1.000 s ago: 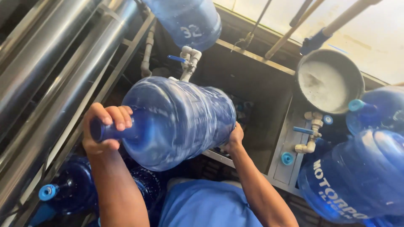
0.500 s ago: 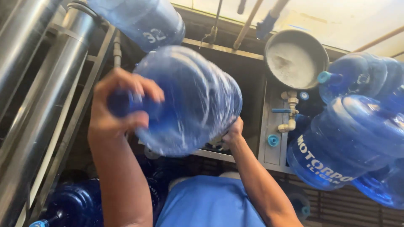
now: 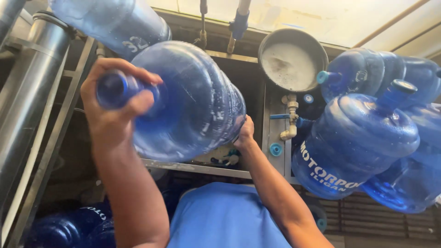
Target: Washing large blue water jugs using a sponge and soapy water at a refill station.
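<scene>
Head view: big blue water jug (image 3: pixel 193 101) held up sideways in both hands, above the person's blue shirt (image 3: pixel 225 216). Long axis runs roughly left-right in frame, neck toward the left, base toward the right. Left hand (image 3: pixel 112 110) has its fingers (image 3: pixel 138 76) clamped round the neck, thumb under it. Right hand (image 3: pixel 245 133) is pressed against the base end; fingers hidden behind the jug, can't tell how they sit. Jug is translucent blue plastic, round body with moulded ribs, glossy, looks wet inside. More jugs (image 3: pixel 358 142) of the same kind, with white lettering, stacked on their sides to the right, necks pointing up-left. Another jug (image 3: pixel 115 23) sits at top left, just beside the held one. Round dark metal pot (image 3: pixel 291 62) with white foamy contents is near the base end. Steel cylinder (image 3: pixel 32 87) and steel frame rails run down the left side.
</scene>
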